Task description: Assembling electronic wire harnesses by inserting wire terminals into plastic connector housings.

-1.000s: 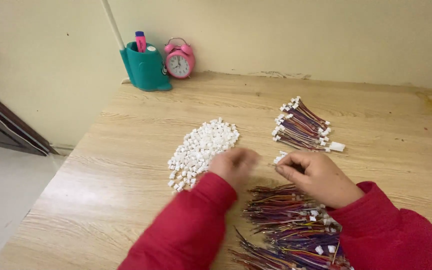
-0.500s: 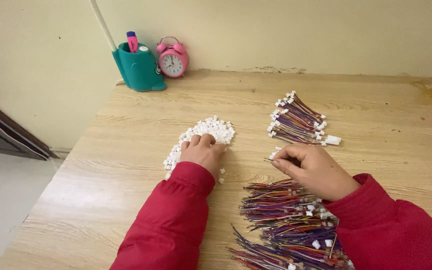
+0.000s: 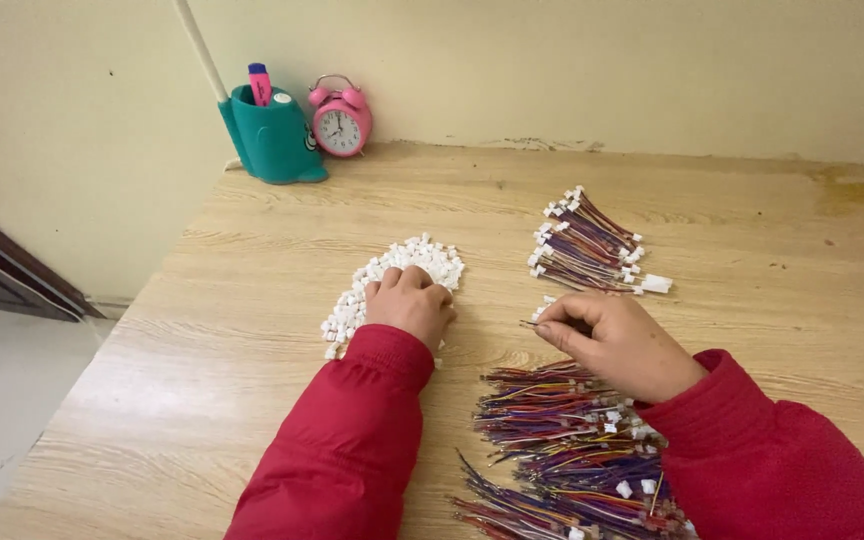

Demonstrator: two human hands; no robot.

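Far left, against the wall: teal pen holder (image 3: pixel 274 137) with a pink marker (image 3: pixel 260 84) standing in it, pink alarm clock (image 3: pixel 341 117) just beside it to the right. All on the wooden table (image 3: pixel 752 230).

Left hand (image 3: pixel 410 305): palm down on the near edge of the pile of small white connectors (image 3: pixel 397 280), fingers curled into the pile. Can't tell if it has actually picked one up. Pile is an elongated patch, long axis running from near-left to far-right.

Right hand (image 3: pixel 617 342): thumb and forefinger pinched on a thin wire piece (image 3: pixel 535 323). Its free end pokes out left toward the left hand, long axis roughly horizontal across the table. Too small to make out detail at the tip.

Beyond the right hand: finished wire bundle (image 3: pixel 589 245) with white plugs on the ends, lying diagonal, plug ends at far-left and at near-right.

Near the body, under the right wrist: loose heap of multicoloured wires (image 3: pixel 562 440), strands mostly lying left-right. Red sleeves on both arms.
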